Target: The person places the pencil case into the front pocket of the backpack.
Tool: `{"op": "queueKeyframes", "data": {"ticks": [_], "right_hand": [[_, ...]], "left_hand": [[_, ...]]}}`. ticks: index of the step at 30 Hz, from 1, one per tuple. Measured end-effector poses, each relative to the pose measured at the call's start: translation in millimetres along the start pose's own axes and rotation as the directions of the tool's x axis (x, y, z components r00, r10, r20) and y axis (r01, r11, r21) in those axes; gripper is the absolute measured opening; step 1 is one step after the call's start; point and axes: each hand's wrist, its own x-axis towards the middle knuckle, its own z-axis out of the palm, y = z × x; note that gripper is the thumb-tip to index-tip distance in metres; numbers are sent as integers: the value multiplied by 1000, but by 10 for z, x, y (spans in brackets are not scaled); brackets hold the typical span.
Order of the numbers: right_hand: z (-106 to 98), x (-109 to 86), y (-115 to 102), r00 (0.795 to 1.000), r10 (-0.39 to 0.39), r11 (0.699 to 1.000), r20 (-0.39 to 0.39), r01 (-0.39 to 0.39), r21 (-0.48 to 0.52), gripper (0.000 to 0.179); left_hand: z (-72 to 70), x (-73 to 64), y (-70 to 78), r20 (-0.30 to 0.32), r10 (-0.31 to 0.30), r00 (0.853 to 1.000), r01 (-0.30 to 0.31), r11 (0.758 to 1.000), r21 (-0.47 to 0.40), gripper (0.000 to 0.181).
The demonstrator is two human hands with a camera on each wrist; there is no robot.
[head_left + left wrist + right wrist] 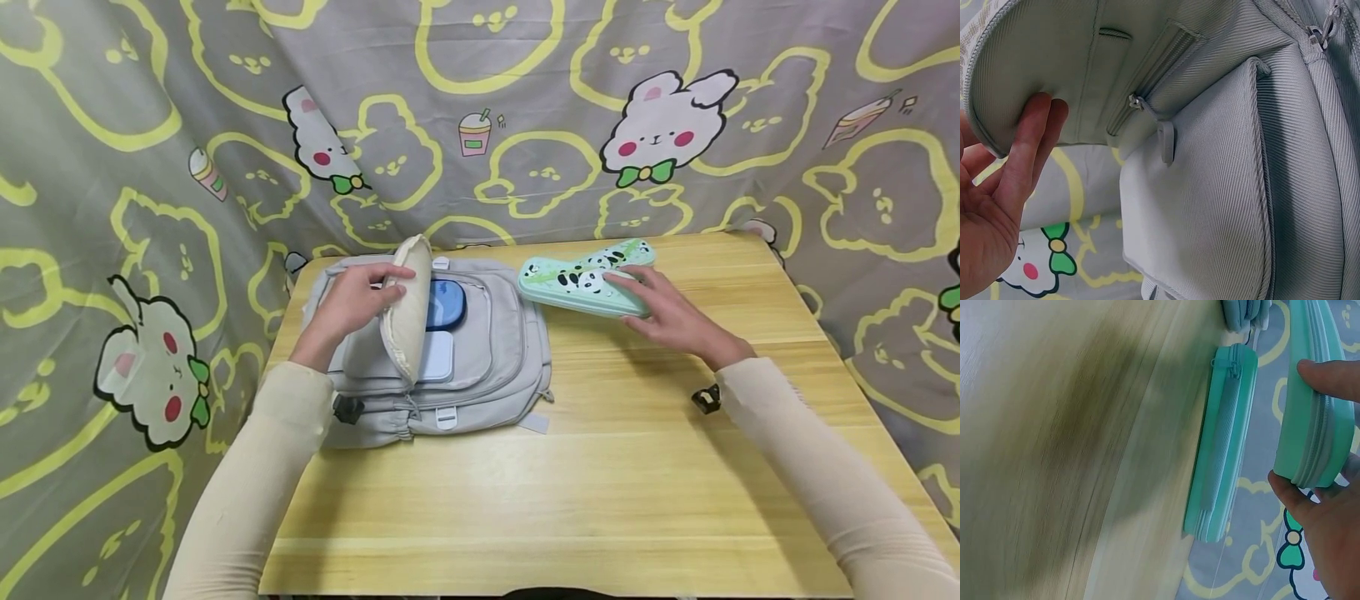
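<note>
A grey backpack (510, 342) lies on the table with its front pocket unzipped. My left hand (352, 304) grips the edge of the pocket's flap (411, 312) and holds it raised. In the left wrist view, a zipper pull (1166, 142) hangs inside the flap beside an inner pouch (1204, 187). Past the flap show a dark blue case (448, 303) and a pale, rounded box (437, 357), both partly hidden. My right hand (667, 317) grips one end of a mint green zippered pencil case (555, 287) with pandas on it, tilted above the tabletop near the backpack.
A second mint green panda pencil case (1222, 450) lies on the wooden table (600, 500), behind the held one. A patterned grey curtain (525, 192) hangs along the table's back and left sides. A grey tag (534, 422) sticks out from under the backpack.
</note>
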Motion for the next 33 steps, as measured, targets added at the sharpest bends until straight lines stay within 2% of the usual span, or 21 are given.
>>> {"op": "queueKeyframes", "data": {"ticks": [13, 25, 33], "right_hand": [[123, 96, -67, 999, -30, 999, 36, 29, 15, 79], [206, 153, -157, 997, -59, 998, 51, 58, 24, 78], [258, 179, -219, 995, -37, 999, 88, 34, 39, 77]], "left_hand": [[-10, -3, 2, 3, -4, 1000, 4, 1000, -2, 35], [-10, -14, 9, -23, 36, 999, -36, 999, 19, 35], [-1, -11, 5, -14, 31, 999, -30, 999, 20, 35]]}}
